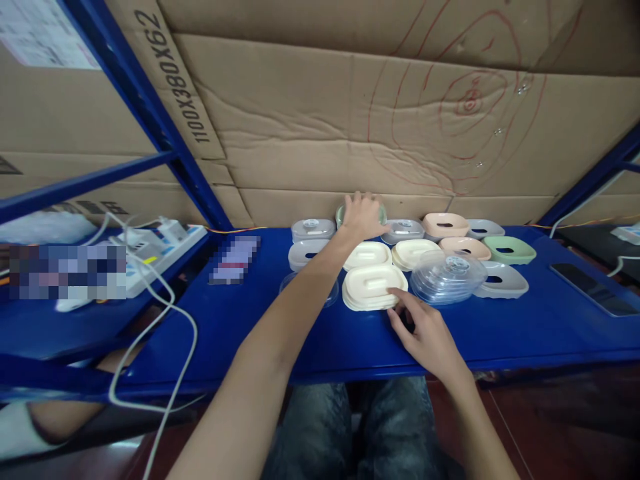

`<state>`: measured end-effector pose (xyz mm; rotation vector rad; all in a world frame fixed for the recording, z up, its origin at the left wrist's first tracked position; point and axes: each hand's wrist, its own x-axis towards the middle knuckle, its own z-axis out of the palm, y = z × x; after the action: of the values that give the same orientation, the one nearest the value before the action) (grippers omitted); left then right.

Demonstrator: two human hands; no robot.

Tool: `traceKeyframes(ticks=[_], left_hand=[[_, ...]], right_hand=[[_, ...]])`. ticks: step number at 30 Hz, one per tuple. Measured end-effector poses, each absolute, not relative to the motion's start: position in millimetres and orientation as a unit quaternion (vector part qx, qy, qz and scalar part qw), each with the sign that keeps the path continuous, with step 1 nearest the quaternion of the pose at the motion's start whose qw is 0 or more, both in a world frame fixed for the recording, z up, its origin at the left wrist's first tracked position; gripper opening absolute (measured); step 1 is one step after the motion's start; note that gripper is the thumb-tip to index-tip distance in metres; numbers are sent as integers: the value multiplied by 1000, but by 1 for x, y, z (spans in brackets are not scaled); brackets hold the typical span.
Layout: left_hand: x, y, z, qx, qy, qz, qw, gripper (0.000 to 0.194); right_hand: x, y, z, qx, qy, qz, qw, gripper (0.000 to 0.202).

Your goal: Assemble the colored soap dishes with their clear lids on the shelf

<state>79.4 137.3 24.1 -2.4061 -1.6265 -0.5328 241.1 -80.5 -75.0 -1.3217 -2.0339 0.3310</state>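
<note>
My left hand (364,217) reaches to the back row and lies over a green oval dish (340,215), its fingers spread and the dish mostly covered by the hand. In front, my right hand (425,330) grips the right edge of a stack of cream oval lids (373,283), index finger on top and thumb at the side. Two more cream lid piles, one left (370,255) and one right (416,252), sit just behind. Nested clear plastic covers (447,277) are right of the front stack. Another clear cover (327,293) lies partly under my left forearm.
Grey (503,280), peach (447,225) and green (510,249) dishes with slots stand at the right. Two grey dishes with clear covers (313,230) (404,231) are at the back. A phone (595,288), a power strip (165,247) and white cables (193,327) flank the blue table (215,333).
</note>
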Motion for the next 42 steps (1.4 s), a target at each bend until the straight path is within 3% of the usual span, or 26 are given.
traceKeyframes(ticks=[10, 16, 22, 29, 36, 42], left_hand=[[22, 83, 30, -745, -545, -375, 80, 54], [-27, 41, 7, -749, -483, -452, 33, 49], [-44, 17, -4, -785, -378, -491, 15, 49], [-40, 2, 3, -833, -289, -466, 74, 58], [-20, -23, 3, -902, -176, -388, 74, 57], [-16, -23, -1, -894, -144, -419, 66, 66]], right_hand=[[243, -80, -79, -500, -786, 103, 349, 41], [238, -88, -79, -477, -766, 94, 421, 34], [185, -104, -71, -386, -616, 389, 567, 33], [148, -93, -68, -311, -466, 587, 584, 44], [148, -97, -71, -301, -380, 630, 607, 49], [152, -99, -71, -279, -380, 596, 650, 36]])
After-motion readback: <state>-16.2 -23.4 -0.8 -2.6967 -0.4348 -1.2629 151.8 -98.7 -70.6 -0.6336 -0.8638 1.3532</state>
